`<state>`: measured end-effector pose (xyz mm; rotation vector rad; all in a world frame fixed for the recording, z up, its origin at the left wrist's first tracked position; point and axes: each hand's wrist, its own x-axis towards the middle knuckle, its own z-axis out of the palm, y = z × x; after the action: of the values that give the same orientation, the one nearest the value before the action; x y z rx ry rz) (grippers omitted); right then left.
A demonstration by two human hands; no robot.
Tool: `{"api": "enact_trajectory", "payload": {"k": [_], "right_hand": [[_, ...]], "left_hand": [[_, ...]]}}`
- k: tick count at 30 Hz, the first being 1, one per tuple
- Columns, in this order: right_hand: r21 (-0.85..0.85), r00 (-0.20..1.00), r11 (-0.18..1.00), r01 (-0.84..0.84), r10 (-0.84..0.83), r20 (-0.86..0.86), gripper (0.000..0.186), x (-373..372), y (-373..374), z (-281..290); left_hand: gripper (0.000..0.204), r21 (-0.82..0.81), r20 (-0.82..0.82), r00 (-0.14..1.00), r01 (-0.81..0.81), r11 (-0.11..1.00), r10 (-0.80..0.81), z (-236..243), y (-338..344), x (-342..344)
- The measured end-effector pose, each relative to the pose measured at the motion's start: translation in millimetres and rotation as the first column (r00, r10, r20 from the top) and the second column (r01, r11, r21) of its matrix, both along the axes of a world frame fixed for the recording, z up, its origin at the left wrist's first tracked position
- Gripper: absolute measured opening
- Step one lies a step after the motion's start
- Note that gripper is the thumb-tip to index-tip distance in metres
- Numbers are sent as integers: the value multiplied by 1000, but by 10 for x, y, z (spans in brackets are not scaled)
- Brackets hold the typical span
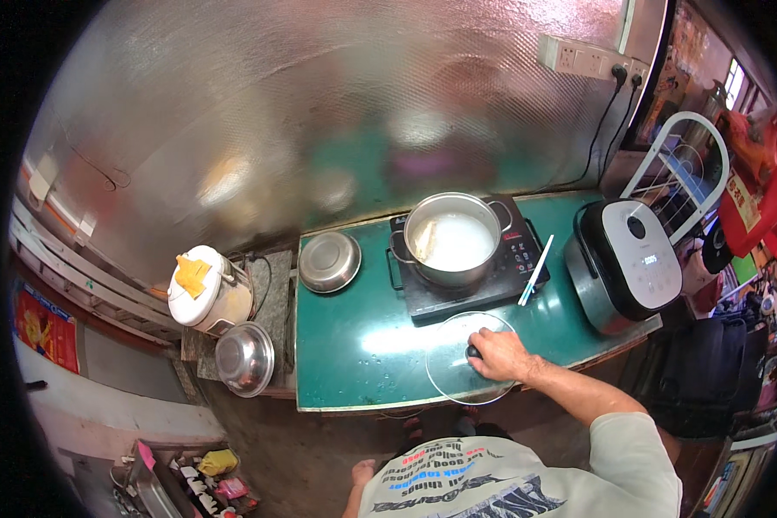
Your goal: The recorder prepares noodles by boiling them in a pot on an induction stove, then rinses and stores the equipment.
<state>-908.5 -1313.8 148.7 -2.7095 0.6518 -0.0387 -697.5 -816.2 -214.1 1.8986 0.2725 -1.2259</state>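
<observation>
My right hand (499, 356) rests on a round glass lid (451, 356) lying flat at the front edge of the green table (354, 345), fingers closed around its dark knob. Behind it a steel pot (451, 239) with pale liquid stands uncovered on a black induction cooker (483, 281). A white and blue stick-like utensil (535, 271) leans across the cooker's right edge. My left hand (360, 474) shows only partly, low beside my shirt, well away from the table; what it holds is hidden.
A steel bowl (329, 262) sits upside down at the table's back left. A black and white rice cooker (626, 259) stands at the right end. Left of the table are a white kettle-like pot (205, 289) and another steel bowl (244, 358). Power cords hang from a wall socket (589, 60).
</observation>
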Motion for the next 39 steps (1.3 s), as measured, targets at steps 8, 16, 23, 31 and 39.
{"api": "enact_trajectory", "payload": {"k": [8,16,23,31,39], "right_hand": [[103,987,982,158,-154,-44,34,-117,129,-464],[152,984,972,180,-177,-33,35,-35,186,-625],[154,981,968,196,-194,-31,35,-52,169,-718],[161,979,965,205,-202,-34,36,-48,146,-790],[208,952,933,295,-305,19,38,-58,155,-826]], "left_hand": [[14,-76,133,991,33,997,-22,226,-204,3],[16,-159,-43,999,19,987,-27,71,-36,72],[18,-119,-24,1000,-19,993,16,145,-137,35],[15,-134,-21,1000,17,991,-20,65,-81,37],[15,-95,16,999,51,994,-50,79,-136,-29]]}}
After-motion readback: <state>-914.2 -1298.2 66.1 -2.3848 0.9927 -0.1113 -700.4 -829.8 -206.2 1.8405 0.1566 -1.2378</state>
